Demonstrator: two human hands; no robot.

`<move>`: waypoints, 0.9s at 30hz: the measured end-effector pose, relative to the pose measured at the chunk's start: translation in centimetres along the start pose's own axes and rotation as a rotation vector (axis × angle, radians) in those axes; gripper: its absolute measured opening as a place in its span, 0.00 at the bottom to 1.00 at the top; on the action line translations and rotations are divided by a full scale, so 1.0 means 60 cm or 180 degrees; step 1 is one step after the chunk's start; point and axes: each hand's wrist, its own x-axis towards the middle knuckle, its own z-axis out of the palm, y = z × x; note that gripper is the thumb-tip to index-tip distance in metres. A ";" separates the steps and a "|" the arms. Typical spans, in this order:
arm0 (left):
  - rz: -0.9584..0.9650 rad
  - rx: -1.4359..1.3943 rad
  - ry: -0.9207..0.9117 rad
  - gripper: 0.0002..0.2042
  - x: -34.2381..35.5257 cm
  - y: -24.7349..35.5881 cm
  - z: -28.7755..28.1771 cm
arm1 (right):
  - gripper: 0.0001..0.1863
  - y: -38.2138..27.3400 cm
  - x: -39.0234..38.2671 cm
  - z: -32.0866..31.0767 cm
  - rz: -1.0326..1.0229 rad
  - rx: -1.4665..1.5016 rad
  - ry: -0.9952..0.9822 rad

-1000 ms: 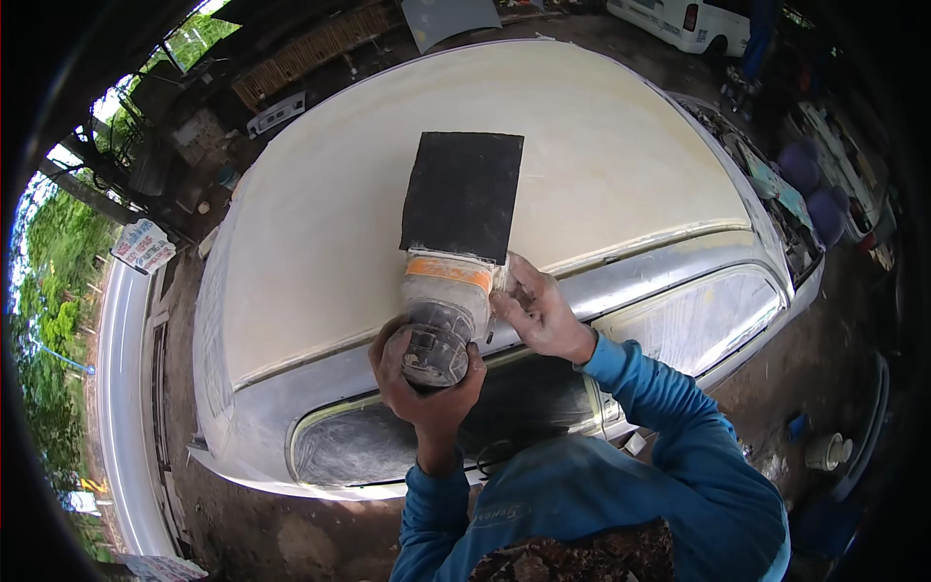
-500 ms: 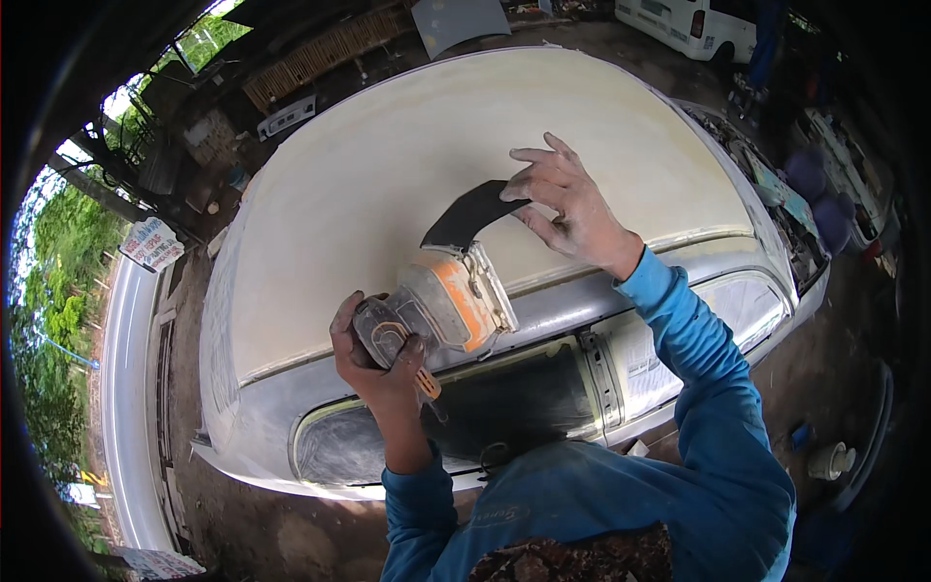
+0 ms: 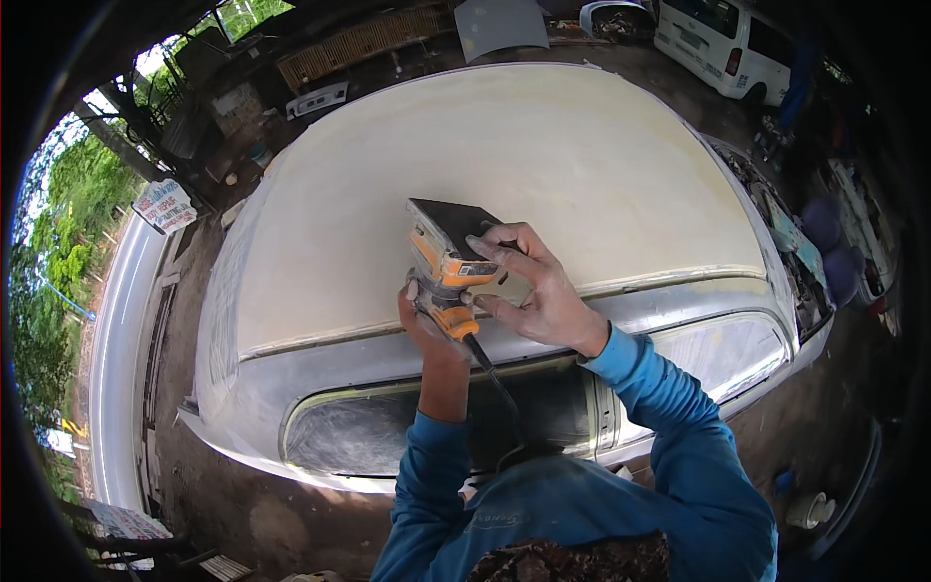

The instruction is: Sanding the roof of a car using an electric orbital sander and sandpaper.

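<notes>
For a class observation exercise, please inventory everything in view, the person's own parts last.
Sander: one, orange and grey, centre
Sheet: one, black, against sander's flat face
Cord: one, black, below sander
Car: one, cream roof, centre
Side windows: two, dark and whitish, car's near side
Van: one, white, top right
Loose panel: one, pale grey, top
Slatted panel: one, brown, top left
Signboards: two, white, left
Road: one, grey, left
Trees: uncounted, green, far left
Purple objects: two, purple, right
Container: one, whitish, lower right
Left hand: one, dusty, around sander
Right hand: one, dusty, at sheet's edge
Sleeves: two, blue, bottom
</notes>
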 end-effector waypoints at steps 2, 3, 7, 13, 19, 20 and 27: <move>-0.0189 -0.0379 0.0245 0.22 0.004 -0.019 0.016 | 0.30 0.010 0.011 -0.010 0.0034 -0.0288 -0.0374; -0.0172 -0.0396 0.0243 0.22 0.002 -0.024 0.023 | 0.30 0.017 0.014 -0.015 0.0017 -0.0289 -0.0393; -0.0553 -0.0832 0.0021 0.24 -0.011 -0.027 0.043 | 0.28 0.027 0.034 -0.024 0.0085 -0.0611 -0.0407; -0.1177 -0.1246 -0.0216 0.30 -0.048 -0.036 0.066 | 0.22 0.028 0.097 -0.040 0.0257 -0.0871 -0.0808; -0.0975 -0.0511 -0.0314 0.27 -0.053 0.004 0.056 | 0.14 0.049 0.113 -0.047 0.0741 -0.1042 -0.0603; -0.0612 -0.0040 -0.0319 0.25 -0.045 0.019 0.056 | 0.10 0.055 0.103 -0.044 0.1066 -0.0938 -0.0317; 0.0214 0.3376 -0.0390 0.26 0.015 0.144 0.118 | 0.11 0.140 -0.030 0.007 0.1926 0.0652 0.0717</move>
